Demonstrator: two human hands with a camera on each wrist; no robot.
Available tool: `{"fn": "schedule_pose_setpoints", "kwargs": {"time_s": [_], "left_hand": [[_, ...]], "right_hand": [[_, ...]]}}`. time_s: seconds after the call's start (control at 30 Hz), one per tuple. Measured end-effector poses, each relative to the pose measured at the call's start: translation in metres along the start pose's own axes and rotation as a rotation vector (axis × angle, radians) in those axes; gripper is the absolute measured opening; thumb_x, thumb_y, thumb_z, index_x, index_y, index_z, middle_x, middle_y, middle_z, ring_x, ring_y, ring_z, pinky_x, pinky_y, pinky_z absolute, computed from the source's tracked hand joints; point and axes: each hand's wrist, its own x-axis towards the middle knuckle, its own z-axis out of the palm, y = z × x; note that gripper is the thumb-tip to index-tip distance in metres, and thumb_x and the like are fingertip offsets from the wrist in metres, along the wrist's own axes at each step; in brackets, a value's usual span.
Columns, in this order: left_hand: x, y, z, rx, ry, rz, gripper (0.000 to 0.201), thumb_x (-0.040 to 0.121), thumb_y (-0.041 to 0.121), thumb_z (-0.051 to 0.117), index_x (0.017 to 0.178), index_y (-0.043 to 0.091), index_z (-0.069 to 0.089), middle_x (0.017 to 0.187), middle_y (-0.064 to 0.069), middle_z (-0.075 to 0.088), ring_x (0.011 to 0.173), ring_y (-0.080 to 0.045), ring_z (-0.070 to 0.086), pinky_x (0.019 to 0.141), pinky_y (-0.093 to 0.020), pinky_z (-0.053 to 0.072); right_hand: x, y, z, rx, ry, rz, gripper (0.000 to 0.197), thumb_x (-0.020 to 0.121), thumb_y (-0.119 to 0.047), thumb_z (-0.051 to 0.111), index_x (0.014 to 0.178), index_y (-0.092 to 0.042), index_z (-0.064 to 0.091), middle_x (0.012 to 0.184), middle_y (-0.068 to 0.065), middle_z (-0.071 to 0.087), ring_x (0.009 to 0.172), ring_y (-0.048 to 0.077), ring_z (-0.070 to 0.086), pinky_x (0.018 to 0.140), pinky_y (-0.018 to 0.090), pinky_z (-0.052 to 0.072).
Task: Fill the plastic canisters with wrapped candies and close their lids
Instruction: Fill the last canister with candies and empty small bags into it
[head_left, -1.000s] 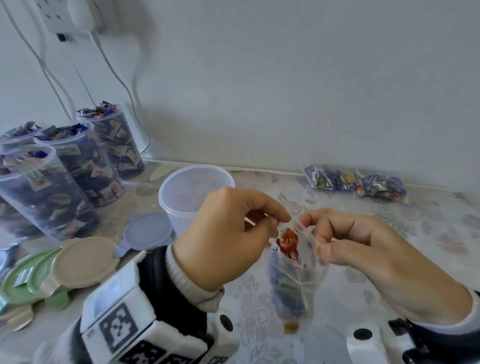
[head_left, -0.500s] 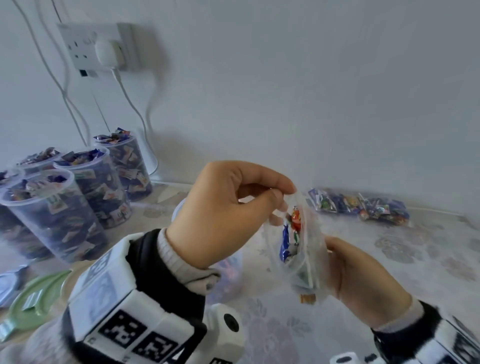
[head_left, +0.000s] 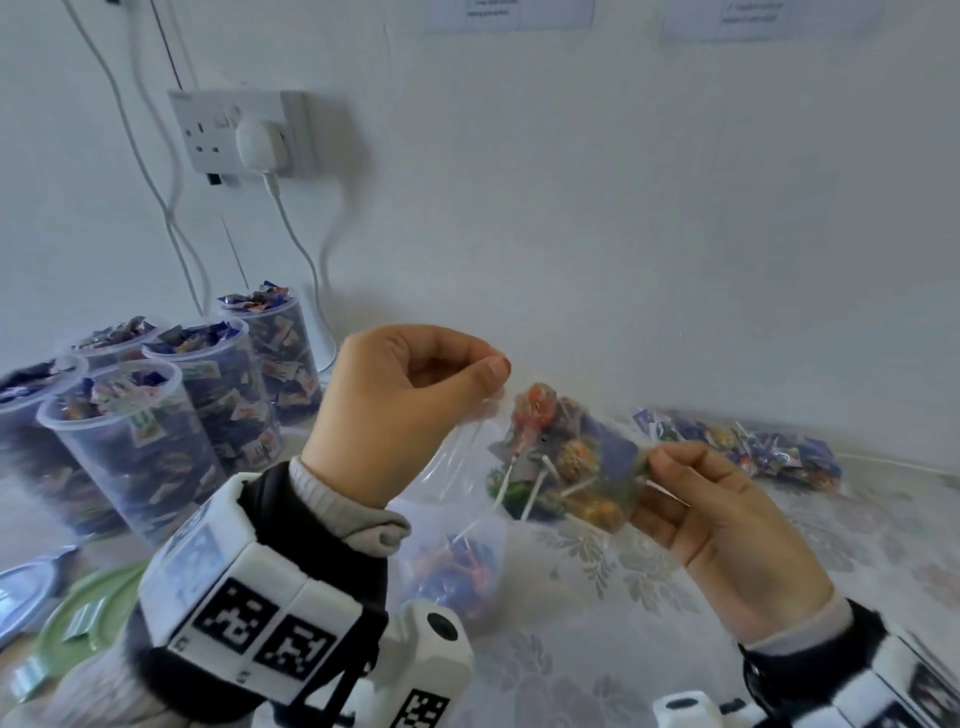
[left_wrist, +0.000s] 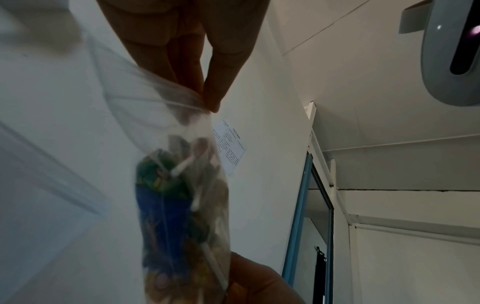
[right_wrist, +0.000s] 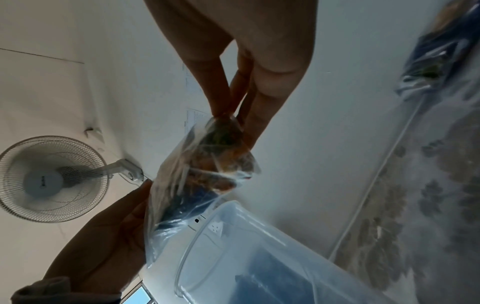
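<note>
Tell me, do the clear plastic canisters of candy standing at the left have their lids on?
No: in the head view the clear plastic canisters stand open-topped, wrapped candies heaped above their rims, while round lids lie flat beside them.

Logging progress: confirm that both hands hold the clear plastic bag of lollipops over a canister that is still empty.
Not empty. The head view shows the translucent plastic canister already holding lollipops beneath the clear plastic bag, which the left hand and right hand hold.

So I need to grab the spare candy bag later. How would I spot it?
Look along the white wall to the table's far right. The spare bag lies flat there, sealed and untouched, unlike the bag that both hands hold above the open canister.
</note>
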Motion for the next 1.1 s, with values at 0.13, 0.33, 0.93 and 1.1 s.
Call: {"fn": "schedule_pose_setpoints", "kwargs": {"time_s": [0.13,0.33,0.93,1.1], "left_hand": [[0.006,-0.001,-0.010,-0.059,0.031,-0.008,0.014,0.074,-0.007,0.068,0.068,0.001,0.058,0.063,-0.006,0.070,0.058,-0.015,0.068,0.056,-0.022,0.056],[0.018,-0.008,-0.027,-0.014,0.023,-0.012,0.021,0.079,-0.005,0.064,0.094,0.009,0.060,0.064,-0.002,0.069,0.063,-0.016,0.068,0.064,-0.025,0.058],[0.019,-0.038,-0.049,0.170,0.043,0.090,0.018,0.084,0.002,0.062,0.072,0.015,0.064,0.065,0.013,0.064,0.061,-0.005,0.059,0.059,-0.024,0.057],[0.017,-0.042,-0.047,0.156,0.048,0.099,0.019,0.083,0.003,0.062,0.072,0.018,0.064,0.067,0.013,0.065,0.063,-0.007,0.060,0.061,-0.026,0.057]], "right_hand": [[0.008,-0.013,0.010,-0.090,-0.014,-0.093,0.054,0.021,-0.043,0.095,0.062,-0.020,0.069,0.073,0.005,0.071,0.063,0.016,0.068,0.055,0.026,0.055],[0.017,-0.042,0.041,-0.289,-0.025,-0.298,0.010,0.054,-0.028,0.076,0.060,-0.023,0.069,0.066,-0.001,0.069,0.057,0.011,0.064,0.047,0.023,0.052],[0.049,-0.073,0.092,-0.918,-0.115,-0.832,0.017,0.079,-0.014,0.073,0.074,-0.029,0.065,0.069,-0.010,0.067,0.058,0.006,0.053,0.054,0.023,0.046],[0.050,-0.082,0.098,-0.961,-0.176,-0.870,0.017,0.079,-0.012,0.073,0.074,-0.027,0.066,0.073,-0.008,0.067,0.056,-0.001,0.049,0.051,0.003,0.035]]}}
